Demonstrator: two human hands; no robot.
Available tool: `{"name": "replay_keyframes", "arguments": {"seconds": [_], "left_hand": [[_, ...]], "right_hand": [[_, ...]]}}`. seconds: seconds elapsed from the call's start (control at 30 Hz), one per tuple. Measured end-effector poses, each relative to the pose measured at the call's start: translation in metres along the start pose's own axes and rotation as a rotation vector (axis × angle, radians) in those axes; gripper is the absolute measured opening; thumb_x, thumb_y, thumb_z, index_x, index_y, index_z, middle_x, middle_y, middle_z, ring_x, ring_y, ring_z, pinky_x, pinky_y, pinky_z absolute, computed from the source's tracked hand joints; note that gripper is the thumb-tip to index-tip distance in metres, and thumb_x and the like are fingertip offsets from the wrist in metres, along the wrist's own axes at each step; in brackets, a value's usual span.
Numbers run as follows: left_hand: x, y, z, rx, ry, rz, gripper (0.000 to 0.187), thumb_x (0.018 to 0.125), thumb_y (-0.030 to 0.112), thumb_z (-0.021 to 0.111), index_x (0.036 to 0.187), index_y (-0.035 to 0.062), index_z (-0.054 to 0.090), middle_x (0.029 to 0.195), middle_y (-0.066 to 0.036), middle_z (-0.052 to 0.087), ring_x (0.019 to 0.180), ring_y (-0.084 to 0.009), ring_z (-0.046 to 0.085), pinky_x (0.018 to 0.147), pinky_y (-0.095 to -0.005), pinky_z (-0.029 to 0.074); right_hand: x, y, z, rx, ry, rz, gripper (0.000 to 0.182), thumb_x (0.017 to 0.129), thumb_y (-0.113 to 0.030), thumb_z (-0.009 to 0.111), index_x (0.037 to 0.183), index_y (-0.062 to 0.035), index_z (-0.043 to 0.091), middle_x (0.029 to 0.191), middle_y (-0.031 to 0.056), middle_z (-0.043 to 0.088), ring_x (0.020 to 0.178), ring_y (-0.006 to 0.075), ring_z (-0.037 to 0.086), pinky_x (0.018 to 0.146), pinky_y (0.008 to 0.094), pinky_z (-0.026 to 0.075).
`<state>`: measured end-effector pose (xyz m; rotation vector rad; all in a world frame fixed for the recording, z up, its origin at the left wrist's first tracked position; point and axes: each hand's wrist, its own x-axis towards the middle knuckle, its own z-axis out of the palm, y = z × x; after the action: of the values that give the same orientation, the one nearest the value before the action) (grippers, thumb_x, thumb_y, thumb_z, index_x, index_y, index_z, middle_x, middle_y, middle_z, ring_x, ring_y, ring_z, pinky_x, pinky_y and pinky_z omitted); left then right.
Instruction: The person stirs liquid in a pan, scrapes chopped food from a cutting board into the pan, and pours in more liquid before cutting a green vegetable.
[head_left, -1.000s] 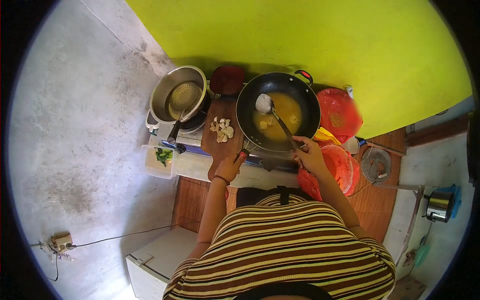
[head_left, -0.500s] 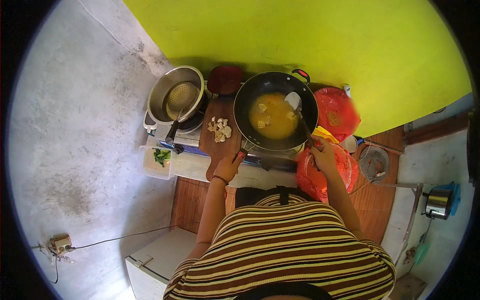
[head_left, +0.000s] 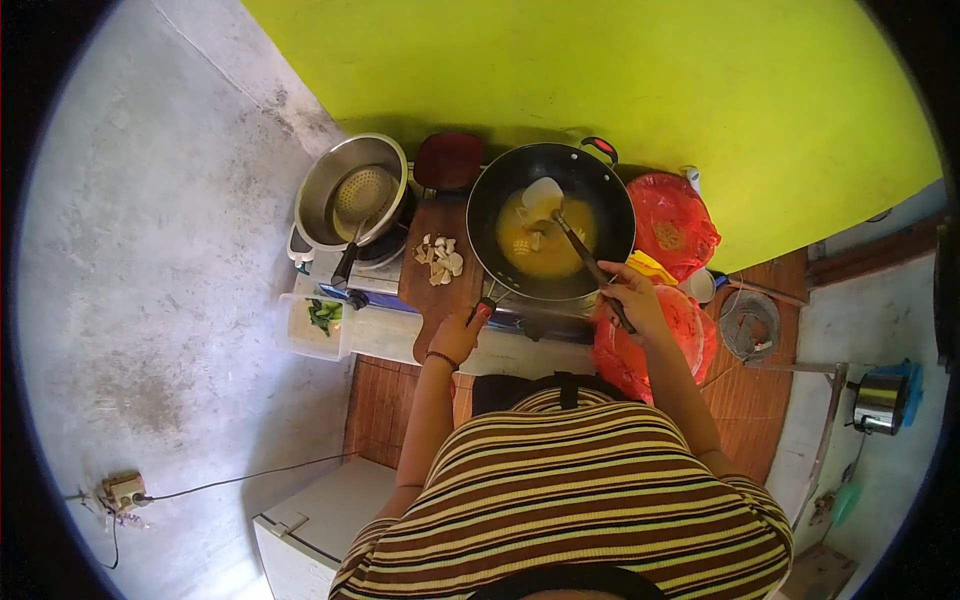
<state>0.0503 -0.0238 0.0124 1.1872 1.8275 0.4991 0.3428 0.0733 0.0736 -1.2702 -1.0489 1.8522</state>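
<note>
Leftward across the wok (head_left: 497,180) the spatula (head_left: 576,243) had swung since the earlier frame, its blade at the far side of the yellowish liquid (head_left: 548,264). The right hand (head_left: 632,298) pinched its handle; the left hand (head_left: 456,335) was wrapped round the wok's handle. The wok sat above the pale bench (head_left: 385,334), beside a cutting board (head_left: 440,302). Behind rose a lime-green wall (head_left: 700,80); a stained grey wall (head_left: 150,250) stood left, reddish-brown floor (head_left: 745,400) lay right.

Soft, moderate light fills the view, strongest at the lower left, where a patch washes out to white. A broad, soft-edged shadow darkens the grey wall (head_left: 150,250); a fainter one lies on the green wall (head_left: 680,90) behind the wok (head_left: 495,195). Glare streaks the steel pot (head_left: 880,408) at far right. Fisheye distortion bows the edges inside a black, blue-fringed circle.
</note>
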Motion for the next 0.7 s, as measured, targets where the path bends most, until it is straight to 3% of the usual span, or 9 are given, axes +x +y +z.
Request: {"name": "replay_keyframes", "arguments": {"seconds": [0.13,0.23,0.33,0.7], "left_hand": [[0.003,-0.005,0.002,-0.003,0.003,0.009,0.049,0.089,0.049,0.046,0.084,0.0023,0.061,0.062,-0.016,0.059,0.060,-0.0278,0.061,0.060,-0.0399,0.044],[0.002,-0.003,0.000,-0.006,-0.014,-0.009,0.049,0.089,0.049,0.046,0.084,0.0027,0.061,0.062,-0.016,0.059,0.060,-0.0281,0.061,0.060,-0.0399,0.045],[0.003,-0.005,0.000,-0.015,-0.022,-0.015,0.051,0.089,0.051,0.045,0.084,0.0028,0.061,0.061,-0.015,0.059,0.061,-0.0287,0.062,0.061,-0.0399,0.045],[0.005,-0.003,-0.004,-0.001,-0.040,-0.018,0.052,0.089,0.052,0.045,0.085,0.0025,0.061,0.062,-0.015,0.059,0.060,-0.0276,0.062,0.060,-0.0391,0.045]], "right_hand": [[0.001,-0.005,0.019,-0.463,0.068,-0.130,0.042,0.081,-0.003,0.056,0.123,-0.0057,0.051,0.070,0.0082,0.061,0.045,0.0130,0.054,0.041,0.0262,0.043],[0.004,0.007,0.021,-1.032,0.190,-0.561,0.044,0.077,-0.006,0.058,0.121,-0.0111,0.052,0.081,0.0159,0.063,0.062,0.0279,0.061,0.057,0.0368,0.050],[0.008,0.015,0.018,-1.239,0.187,-0.640,0.046,0.073,-0.006,0.058,0.118,-0.0121,0.055,0.084,0.0164,0.060,0.075,0.0336,0.060,0.068,0.0416,0.049],[-0.039,-0.007,-0.001,-1.296,0.106,-0.558,0.038,0.075,-0.007,0.057,0.112,-0.0131,0.062,0.080,0.0130,0.058,0.074,0.0314,0.059,0.064,0.0413,0.048]]}}
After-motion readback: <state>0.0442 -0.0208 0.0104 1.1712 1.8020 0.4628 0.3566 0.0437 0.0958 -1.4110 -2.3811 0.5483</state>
